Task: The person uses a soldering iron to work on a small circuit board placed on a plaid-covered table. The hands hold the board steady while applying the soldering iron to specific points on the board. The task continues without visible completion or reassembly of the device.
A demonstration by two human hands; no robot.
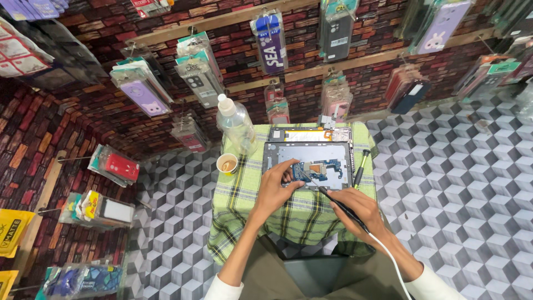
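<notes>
A small table under a green plaid cloth [244, 205] carries an opened phone frame [333, 155], grey inside, with a blue circuit board [311, 169] lying in it. My left hand [275, 186] rests on the frame's near left edge, fingertips touching the board. My right hand [355, 208] grips a thin black soldering iron [336, 200] with a white cord; its tip points at the board's middle. A second phone part [308, 134] with orange edges lies just behind the frame.
A clear plastic bottle [236, 125] and a paper cup [227, 164] stand at the table's left. A black screwdriver [360, 166] lies at the right edge. Packaged phone cases [269, 41] hang on the brick-pattern wall. The floor has a grey cube pattern.
</notes>
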